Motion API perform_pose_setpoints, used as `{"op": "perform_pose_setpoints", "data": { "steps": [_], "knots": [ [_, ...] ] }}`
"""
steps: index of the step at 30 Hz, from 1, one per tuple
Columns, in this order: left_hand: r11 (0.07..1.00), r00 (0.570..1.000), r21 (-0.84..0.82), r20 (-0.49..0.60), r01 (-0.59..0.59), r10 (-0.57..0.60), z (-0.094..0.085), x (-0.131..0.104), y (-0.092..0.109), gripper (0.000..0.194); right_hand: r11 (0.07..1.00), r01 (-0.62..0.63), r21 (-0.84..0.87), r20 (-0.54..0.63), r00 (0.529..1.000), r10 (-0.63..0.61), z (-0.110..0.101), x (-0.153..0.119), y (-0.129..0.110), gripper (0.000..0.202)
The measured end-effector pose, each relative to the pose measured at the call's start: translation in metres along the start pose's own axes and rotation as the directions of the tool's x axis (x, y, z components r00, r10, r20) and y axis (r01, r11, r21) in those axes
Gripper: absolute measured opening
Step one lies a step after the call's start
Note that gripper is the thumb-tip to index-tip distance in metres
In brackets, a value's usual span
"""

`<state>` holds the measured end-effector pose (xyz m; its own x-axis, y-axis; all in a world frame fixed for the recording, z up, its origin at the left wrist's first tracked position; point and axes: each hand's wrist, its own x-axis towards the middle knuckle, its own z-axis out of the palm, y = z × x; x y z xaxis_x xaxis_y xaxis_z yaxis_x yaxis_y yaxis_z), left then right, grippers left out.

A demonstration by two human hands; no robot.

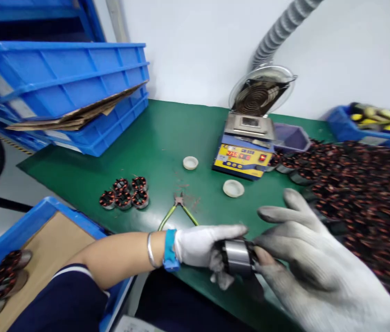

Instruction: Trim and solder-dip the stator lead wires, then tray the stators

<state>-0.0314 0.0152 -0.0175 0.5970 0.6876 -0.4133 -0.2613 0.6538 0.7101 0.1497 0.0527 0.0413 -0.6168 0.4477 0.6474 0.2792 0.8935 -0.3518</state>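
My left hand (203,246), in a white glove with a blue strap at the wrist, grips a motor stator (238,257) by its left end. The stator has a bright metal ring with dark ends. At its right end, the thumb and forefinger of my right hand (302,258) close on it, while the other gloved fingers stick out. Exactly what these fingertips pinch is partly hidden. Beyond my left hand lie green-handled cutting pliers (179,201), jaws pointing away. Several copper-wound stators (123,199) stand grouped to the left.
A yellow-and-blue solder pot (243,159) stands at the back under a grey duct (285,30). Two small white dishes (190,163) sit near it. A large mass of stators (364,203) covers the right side. Blue crates (70,76) are stacked at left; another blue bin (51,207) is below.
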Motion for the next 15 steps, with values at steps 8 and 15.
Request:
{"op": "perform_pose_setpoints", "data": {
  "steps": [8,15],
  "knots": [
    [0.466,0.492,0.732,-0.205,-0.497,0.846,0.004,-0.010,0.002,0.108,0.727,-0.465,0.504,-0.173,0.771,0.613,0.011,-0.020,0.026,0.020],
    [0.462,0.572,0.670,-0.068,-0.581,0.818,0.003,0.004,-0.013,0.116,0.868,-0.477,0.136,0.062,0.879,0.473,0.059,-0.044,0.021,0.065]
  ]
}}
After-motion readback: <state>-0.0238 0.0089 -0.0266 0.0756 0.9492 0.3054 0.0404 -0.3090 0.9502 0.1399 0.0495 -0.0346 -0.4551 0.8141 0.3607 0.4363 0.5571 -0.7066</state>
